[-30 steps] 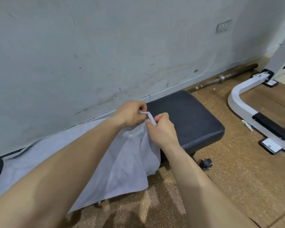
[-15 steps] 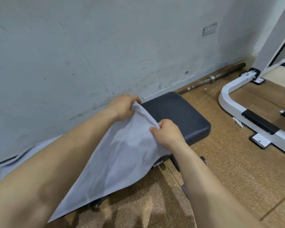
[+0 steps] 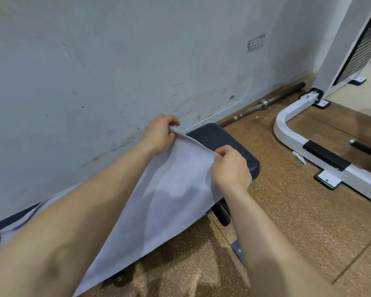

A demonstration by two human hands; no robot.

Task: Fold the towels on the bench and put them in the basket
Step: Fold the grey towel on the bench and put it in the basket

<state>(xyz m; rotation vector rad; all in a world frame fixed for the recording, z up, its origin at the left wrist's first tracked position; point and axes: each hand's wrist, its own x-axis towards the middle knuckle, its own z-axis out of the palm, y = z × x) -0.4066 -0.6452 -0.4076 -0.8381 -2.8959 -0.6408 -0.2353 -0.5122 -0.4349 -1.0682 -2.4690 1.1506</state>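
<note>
Pinching the towel (image 3: pixel 169 189) taut, left hand (image 3: pixel 159 133) and right hand (image 3: pixel 229 166) now sit farther apart over the bench (image 3: pixel 223 138), scuffed wall (image 3: pixel 116 61) beyond.

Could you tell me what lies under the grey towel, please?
The black bench shows past the towel at its right end and at far left. The stretch beneath the cloth is hidden.

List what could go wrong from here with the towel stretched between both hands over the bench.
1. The towel hangs past the front of the bench. Its low corner looks near the floor and may drag there during the fold.
2. The left hand and right hand pinch only the top edge. A slip at either would likely slacken that edge and skew the fold.
</note>
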